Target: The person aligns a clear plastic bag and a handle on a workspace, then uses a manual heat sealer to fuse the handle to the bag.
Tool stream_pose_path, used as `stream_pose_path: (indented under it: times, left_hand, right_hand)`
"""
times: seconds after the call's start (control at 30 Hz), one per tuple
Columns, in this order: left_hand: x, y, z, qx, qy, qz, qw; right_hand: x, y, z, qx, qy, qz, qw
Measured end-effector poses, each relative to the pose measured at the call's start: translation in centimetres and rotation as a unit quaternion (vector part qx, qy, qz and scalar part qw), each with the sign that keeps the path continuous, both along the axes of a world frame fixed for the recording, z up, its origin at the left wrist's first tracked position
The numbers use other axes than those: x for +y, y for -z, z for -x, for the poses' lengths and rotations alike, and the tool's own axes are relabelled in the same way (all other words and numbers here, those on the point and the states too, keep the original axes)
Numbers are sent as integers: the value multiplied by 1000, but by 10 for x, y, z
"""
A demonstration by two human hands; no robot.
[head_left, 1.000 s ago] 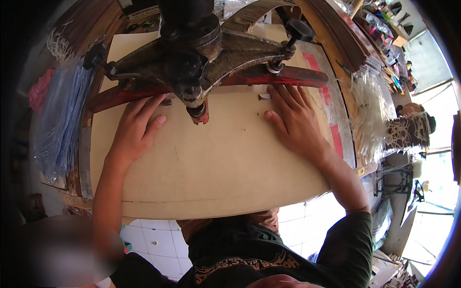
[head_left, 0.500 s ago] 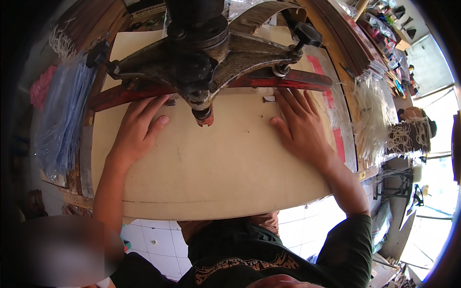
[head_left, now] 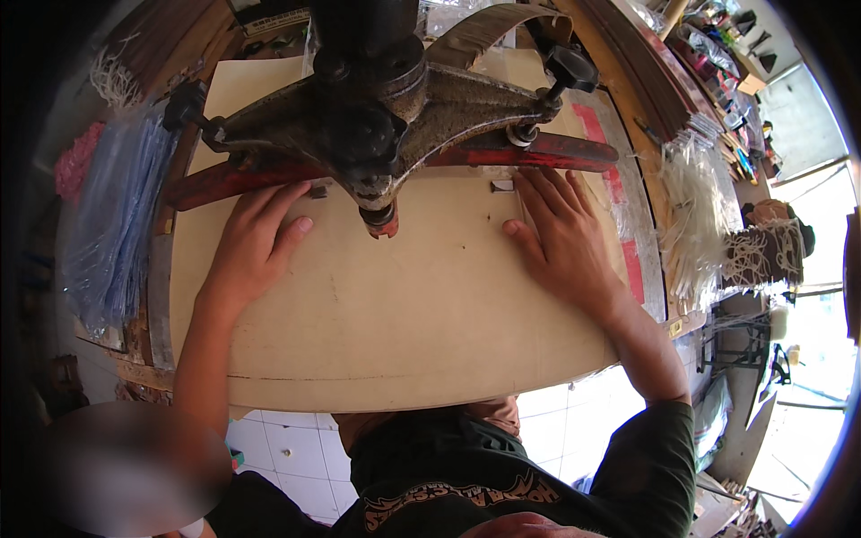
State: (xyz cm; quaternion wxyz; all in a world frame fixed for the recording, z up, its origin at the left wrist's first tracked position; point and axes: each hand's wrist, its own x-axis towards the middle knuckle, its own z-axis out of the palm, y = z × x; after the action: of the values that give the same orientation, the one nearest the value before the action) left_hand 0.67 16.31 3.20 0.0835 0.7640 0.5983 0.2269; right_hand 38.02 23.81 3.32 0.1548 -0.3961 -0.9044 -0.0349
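Both hands flat on sheet under press head.

Fingers of left hand point(head_left: 256, 247) and right hand point(head_left: 565, 238) spread, palms down, gripping nothing, steadying the large beige card sheet point(head_left: 404, 332) against the red metal guide bar point(head_left: 538, 151); positioning step, likely. Next needs alignment under the dark iron punch head point(head_left: 381, 134). Versus earlier frame: hands unmoved, head looms closer.

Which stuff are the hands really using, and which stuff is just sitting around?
In use:
left hand and right hand, flat on the cream sheet
punching machine
red guide bar

Lying about:
blue plastic bags
white cord bundles
pink bundle
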Motion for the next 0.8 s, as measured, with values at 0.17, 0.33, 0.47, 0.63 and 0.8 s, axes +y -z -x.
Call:
stream_pose_path:
  times: [0.17, 0.33, 0.47, 0.63, 0.8]
  left_hand:
    - [-1, 1, -1, 22, 2, -18, 1000]
    - [-1, 1, -2, 50, 7, -19, 999]
    - [-1, 0, -2, 46, 2, 6, 999]
    - [0, 0, -2, 51, 3, 4, 999]
    - [0, -1, -4, 58, -7, 3, 998]
  right_hand:
    - [0, 0, 2, 26, 6, 27, 999]
    - [1, 0, 3, 52, 8, 52, 997]
    - [2, 3, 2, 43, 14, 67, 997]
    - [2, 1, 2, 26, 18, 80, 996]
    - [4, 4, 0, 36, 16, 81, 996]
